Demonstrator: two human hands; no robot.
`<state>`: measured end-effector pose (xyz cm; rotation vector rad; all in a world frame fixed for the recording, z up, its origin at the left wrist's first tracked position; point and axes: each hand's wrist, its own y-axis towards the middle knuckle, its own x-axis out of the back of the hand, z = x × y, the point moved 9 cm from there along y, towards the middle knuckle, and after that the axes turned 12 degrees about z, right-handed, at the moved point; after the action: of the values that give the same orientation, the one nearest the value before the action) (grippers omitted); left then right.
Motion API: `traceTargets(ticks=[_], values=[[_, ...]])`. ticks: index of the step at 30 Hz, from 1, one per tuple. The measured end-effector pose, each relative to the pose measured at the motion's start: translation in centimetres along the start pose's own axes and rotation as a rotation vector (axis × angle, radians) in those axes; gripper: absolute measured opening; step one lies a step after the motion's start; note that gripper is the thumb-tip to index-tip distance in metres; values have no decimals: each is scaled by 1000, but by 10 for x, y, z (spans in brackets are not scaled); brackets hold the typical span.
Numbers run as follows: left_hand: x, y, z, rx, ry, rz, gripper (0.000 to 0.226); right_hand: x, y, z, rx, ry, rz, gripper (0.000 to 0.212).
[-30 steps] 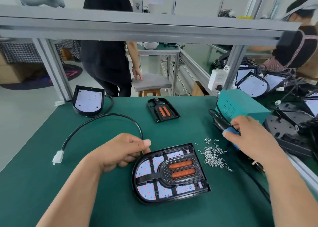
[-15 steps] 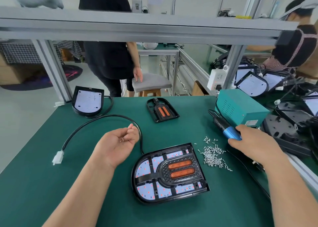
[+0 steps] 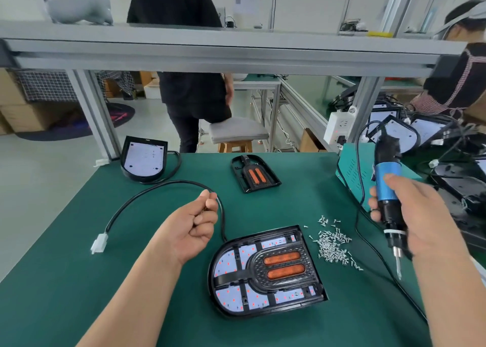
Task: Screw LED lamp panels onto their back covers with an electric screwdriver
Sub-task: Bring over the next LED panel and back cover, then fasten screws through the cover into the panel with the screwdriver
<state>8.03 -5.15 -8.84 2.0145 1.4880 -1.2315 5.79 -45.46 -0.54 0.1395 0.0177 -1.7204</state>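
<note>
Bright, even light leaves only faint, soft shadows on the green table. The wide lens bends the metal beam, and the right edge is blurred.

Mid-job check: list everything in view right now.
Lamp: 1, black with white panel and orange lenses, bench centre front.
Cable: 1, black, white plug, loops left of lamp.
Screws: one pile, silver, right of lamp.
Second lamp: 1, black and white, far left.
Lens frame: 1, black and orange, far centre.
Box: 1, teal, right edge.
Stacked lamps: several, black and white, beyond box.
Stool: 1, grey, behind bench.
People: 2, behind bench and far right.
Left hand: above cable, pinching, seemingly a screw.
Right hand: gripping blue-black screwdriver, bit down.
</note>
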Motion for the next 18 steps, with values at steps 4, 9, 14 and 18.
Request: traceTargets(ticks=[4,9,14,18], values=[[0,2,2,-13,111,-4,26,-13,6,-8,33,265,8,27],[-6,7,10,20,180,18,56,-31,6,-20,-42,607,-111,21],[-6,8,19,78,294,44,35,-45,7,-18,17,685,-178,18],[-9,10,20,69,414,58,28,-66,10,-6,63,734,-176,19]])
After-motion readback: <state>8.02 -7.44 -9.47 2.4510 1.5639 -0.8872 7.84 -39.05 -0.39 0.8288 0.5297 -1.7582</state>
